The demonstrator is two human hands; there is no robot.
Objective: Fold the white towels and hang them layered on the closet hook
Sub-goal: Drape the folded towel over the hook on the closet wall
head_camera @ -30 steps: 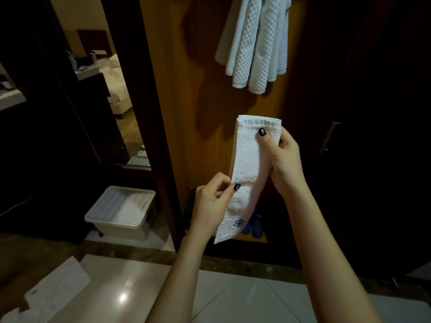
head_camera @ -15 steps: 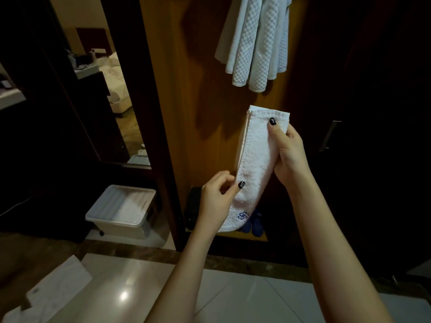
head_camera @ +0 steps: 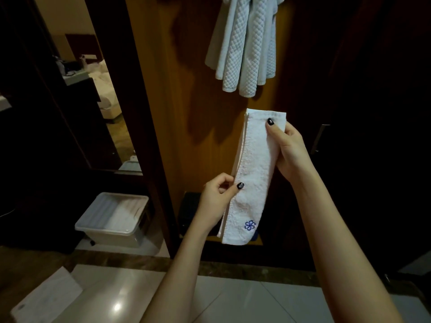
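Note:
A white towel (head_camera: 253, 173) folded into a narrow strip hangs upright in front of the wooden closet panel (head_camera: 182, 113), a blue flower emblem near its lower end. My right hand (head_camera: 288, 150) grips its upper right edge, thumb on the front. My left hand (head_camera: 218, 199) pinches its left edge lower down. Above, quilted white towels (head_camera: 245, 43) hang bunched from the top of the panel; the hook itself is out of view.
A lidded plastic box (head_camera: 112, 220) stands on the floor at lower left. Another white cloth (head_camera: 46, 297) lies on the pale tiled surface (head_camera: 233, 299) near me. A dark closet door with a metal handle (head_camera: 318, 138) is at right; a mirror (head_camera: 88, 89) is at left.
Both hands have lifted the folded towel a little higher and to the right, closer to the hanging towels. The grips stay the same.

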